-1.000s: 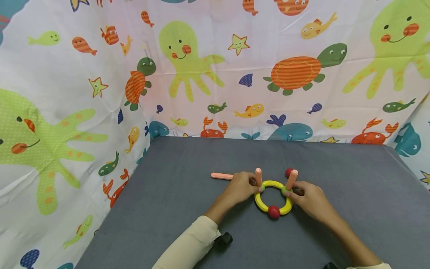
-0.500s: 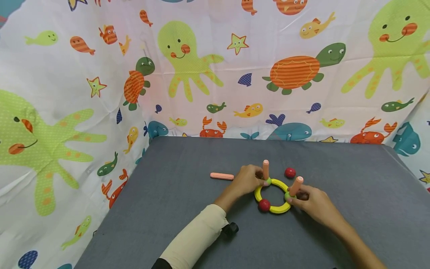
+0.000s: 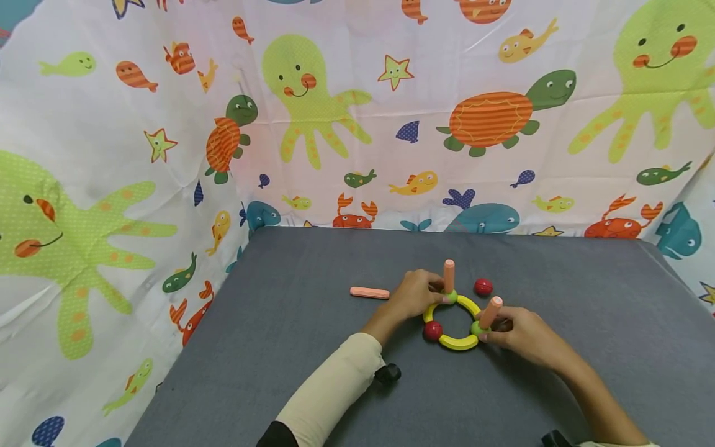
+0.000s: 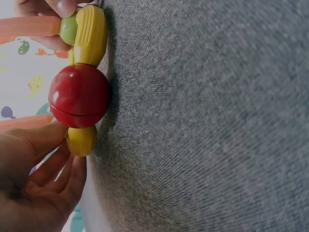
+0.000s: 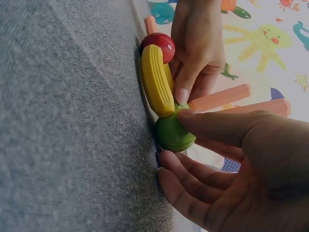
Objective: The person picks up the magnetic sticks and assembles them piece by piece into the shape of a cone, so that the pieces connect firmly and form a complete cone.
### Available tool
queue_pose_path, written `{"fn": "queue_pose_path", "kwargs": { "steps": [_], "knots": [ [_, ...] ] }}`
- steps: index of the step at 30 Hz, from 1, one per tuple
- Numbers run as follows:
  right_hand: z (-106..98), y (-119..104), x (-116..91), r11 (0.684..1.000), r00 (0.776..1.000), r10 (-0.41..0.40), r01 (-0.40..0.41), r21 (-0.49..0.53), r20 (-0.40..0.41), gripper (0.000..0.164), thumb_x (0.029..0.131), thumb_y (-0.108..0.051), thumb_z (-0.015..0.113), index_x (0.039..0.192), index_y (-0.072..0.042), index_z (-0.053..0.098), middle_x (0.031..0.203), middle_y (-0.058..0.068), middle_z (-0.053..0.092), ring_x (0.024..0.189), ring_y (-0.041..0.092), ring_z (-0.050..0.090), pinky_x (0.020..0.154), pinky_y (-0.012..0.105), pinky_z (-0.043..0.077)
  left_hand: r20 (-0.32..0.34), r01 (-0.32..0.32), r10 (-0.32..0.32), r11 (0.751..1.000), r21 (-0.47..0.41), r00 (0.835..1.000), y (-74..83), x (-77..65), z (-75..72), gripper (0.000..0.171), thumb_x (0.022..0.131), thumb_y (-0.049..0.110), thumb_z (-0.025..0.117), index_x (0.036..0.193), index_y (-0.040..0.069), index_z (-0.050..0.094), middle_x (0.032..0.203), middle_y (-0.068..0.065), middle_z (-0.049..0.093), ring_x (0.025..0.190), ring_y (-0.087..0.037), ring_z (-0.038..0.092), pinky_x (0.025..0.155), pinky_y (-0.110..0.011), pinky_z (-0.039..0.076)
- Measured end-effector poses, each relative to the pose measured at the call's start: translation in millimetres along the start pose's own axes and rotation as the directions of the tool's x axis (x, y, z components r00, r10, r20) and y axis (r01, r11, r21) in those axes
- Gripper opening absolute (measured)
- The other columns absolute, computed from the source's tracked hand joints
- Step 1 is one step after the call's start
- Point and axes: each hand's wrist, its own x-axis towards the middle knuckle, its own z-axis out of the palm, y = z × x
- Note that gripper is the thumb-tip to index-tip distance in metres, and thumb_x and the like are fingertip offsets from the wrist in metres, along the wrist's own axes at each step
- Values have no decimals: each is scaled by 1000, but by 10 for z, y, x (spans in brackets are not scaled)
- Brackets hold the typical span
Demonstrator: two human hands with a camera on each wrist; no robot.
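Observation:
A ring of yellow curved pieces (image 3: 459, 343) lies on the grey table, joined by a red ball (image 3: 432, 331) at its left and green balls at its far and right sides. Peach-coloured sticks stand up from both green balls, the far stick (image 3: 449, 276) upright and the right stick (image 3: 491, 313) tilted. My left hand (image 3: 418, 293) pinches the ring at the far green ball (image 3: 451, 298). With thumb and fingers, my right hand (image 3: 525, 335) holds the right green ball (image 5: 174, 133). The left wrist view shows the red ball (image 4: 79, 94) close up, beside my left fingers.
A loose peach stick (image 3: 370, 292) lies left of my left hand. Beyond the ring sits a separate red ball (image 3: 483, 287). A cloth (image 3: 346, 124) printed with sea animals hangs behind and beside the grey table (image 3: 313, 261).
The ring has turned clockwise as I see it, its red ball going from the near side to the left. My left hand has moved right and away; my right hand has shifted only slightly.

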Motion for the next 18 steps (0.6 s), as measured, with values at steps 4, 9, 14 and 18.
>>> {"fn": "queue_pose_path", "kwargs": {
  "steps": [4, 9, 14, 18],
  "knots": [
    [-12, -8, 7, 1000, 1000, 11, -11, -14, 4, 29, 89, -28, 86, 108, -10, 77, 94, 1, 77, 83, 16, 67, 69, 28, 52, 0, -2, 2, 1000, 0, 1000, 2, -21, 1, 29, 95, 23, 83, 122, 14, 80, 111, 1, 80, 95, -5, 70, 77, -18, 54],
    [-11, 4, 14, 1000, 1000, 15, -15, -12, 6, 28, 89, -28, 86, 108, -10, 76, 94, 1, 77, 83, 16, 67, 70, 28, 52, -21, -16, 16, 1000, 16, 1000, -44, -98, 13, 35, 98, 25, 79, 130, 11, 75, 115, -2, 78, 99, -7, 68, 82, -20, 54],
    [-23, 20, 11, 1000, 1000, 3, -3, -13, 1, 32, 90, -28, 85, 111, -6, 75, 95, 1, 77, 83, 15, 66, 69, 28, 51, -99, -11, 6, 999, -43, 995, -124, -270, -19, 36, 101, 24, 76, 133, 9, 74, 122, -3, 76, 106, -10, 69, 90, -24, 56],
    [-32, 23, 14, 1000, 1000, 8, -8, -8, 10, 35, 91, -27, 85, 114, -3, 75, 95, 1, 76, 82, 15, 65, 68, 28, 51, -163, -33, 13, 992, -121, 986, -182, -453, -88, 32, 102, 21, 74, 132, 9, 74, 123, -4, 75, 107, -13, 69, 93, -28, 56]
  ]
}}
